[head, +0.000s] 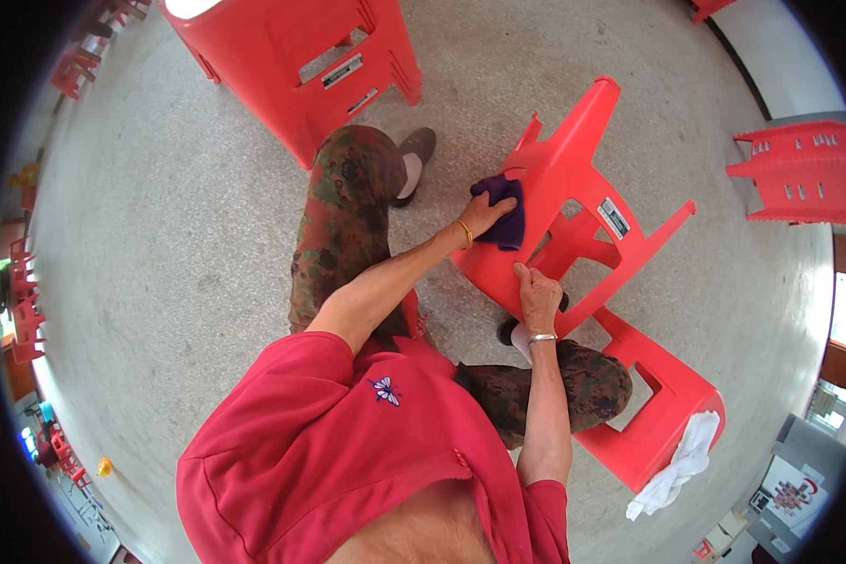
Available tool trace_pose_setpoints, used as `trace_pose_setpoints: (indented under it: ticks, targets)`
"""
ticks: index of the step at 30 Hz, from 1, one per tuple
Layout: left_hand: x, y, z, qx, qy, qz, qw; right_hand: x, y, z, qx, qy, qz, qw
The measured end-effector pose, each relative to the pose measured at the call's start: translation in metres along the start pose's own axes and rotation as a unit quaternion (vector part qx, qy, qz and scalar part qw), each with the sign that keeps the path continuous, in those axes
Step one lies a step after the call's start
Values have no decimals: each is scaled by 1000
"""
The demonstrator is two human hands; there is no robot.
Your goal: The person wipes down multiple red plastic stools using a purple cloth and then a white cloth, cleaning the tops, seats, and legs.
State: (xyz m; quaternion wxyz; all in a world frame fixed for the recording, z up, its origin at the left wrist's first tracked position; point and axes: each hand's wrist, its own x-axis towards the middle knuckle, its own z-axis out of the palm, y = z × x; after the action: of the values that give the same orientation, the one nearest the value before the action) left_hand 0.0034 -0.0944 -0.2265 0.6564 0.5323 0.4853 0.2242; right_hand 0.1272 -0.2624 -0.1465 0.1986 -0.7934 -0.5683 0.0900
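Observation:
A red plastic stool (571, 169) is tipped on its side in front of me, its legs pointing up and to the right. My left hand (490, 215), with a gold-coloured bracelet at the wrist, presses a bunched dark purple cloth (511, 224) against the stool near its seat. Lower down, my right hand (541, 299) grips the seat's edge, its thumb on the red surface; its other fingers are partly hidden. A silver-coloured bangle circles that wrist. By my right knee stands another red plastic stool (684, 395), with a white cloth (677, 469) draped over its edge.
A large red stack of stools (254, 49) stands beyond my left knee. More stacked red stools (807, 173) are at the far right. Red chairs (27, 317) line the left side. A small yellow object (104, 467) lies on the speckled floor (162, 247) at lower left.

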Motion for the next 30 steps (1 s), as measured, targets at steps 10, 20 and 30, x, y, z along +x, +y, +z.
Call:
trace_pose_setpoints:
  ticks: [10, 20, 30]
  targets:
    - [7, 172, 3, -78, -199, 189, 958, 57, -4, -152, 362, 60, 168, 915]
    - [-78, 355, -62, -124, -216, 238, 939, 99, -31, -268, 600, 22, 224, 768]
    - [-49, 299, -19, 307, -83, 404, 858, 132, -7, -277, 113, 175, 138, 968]
